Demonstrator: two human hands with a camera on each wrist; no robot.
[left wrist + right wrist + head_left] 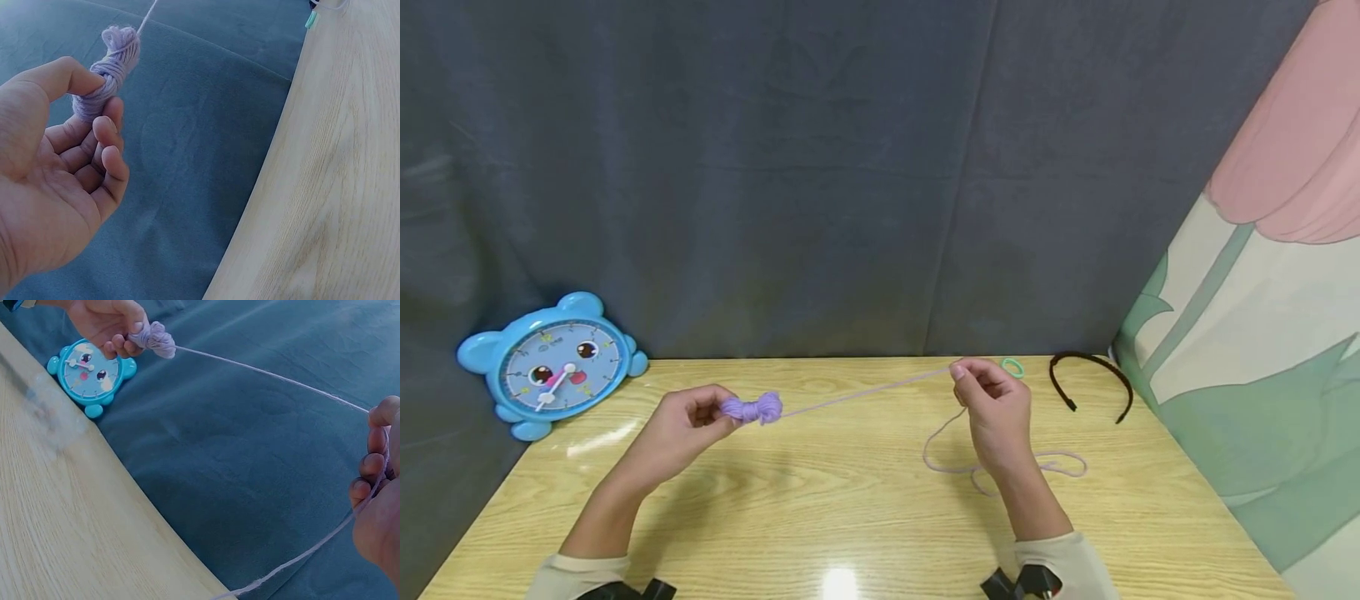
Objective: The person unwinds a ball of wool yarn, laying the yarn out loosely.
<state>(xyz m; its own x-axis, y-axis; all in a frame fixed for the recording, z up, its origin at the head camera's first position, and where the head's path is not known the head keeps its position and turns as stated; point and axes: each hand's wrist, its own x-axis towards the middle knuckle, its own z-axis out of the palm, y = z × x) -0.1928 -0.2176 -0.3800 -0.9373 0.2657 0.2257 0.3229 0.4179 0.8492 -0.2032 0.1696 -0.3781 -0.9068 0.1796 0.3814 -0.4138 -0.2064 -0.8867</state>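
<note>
A small bundle of lilac yarn (752, 408), wound round its middle, is pinched between the thumb and fingers of my left hand (681, 433) above the table. From it a single yarn strand (865, 392) runs taut, rising to the right, to my right hand (997, 412), which pinches it between thumb and forefinger. Past that grip the strand passes along the right palm, as the right wrist view shows, and its loose yarn tail (1063, 464) lies in loops on the table. In the left wrist view the yarn bundle (112, 72) sticks up beyond the thumb and fingertips.
A blue cartoon clock (561, 367) leans at the table's back left. A green ring (1012, 367) and a dark headband (1090, 358) lie at the back right. Behind the wooden table (850, 517) hangs a dark curtain (820, 183); a flower-patterned panel (1262, 333) stands right.
</note>
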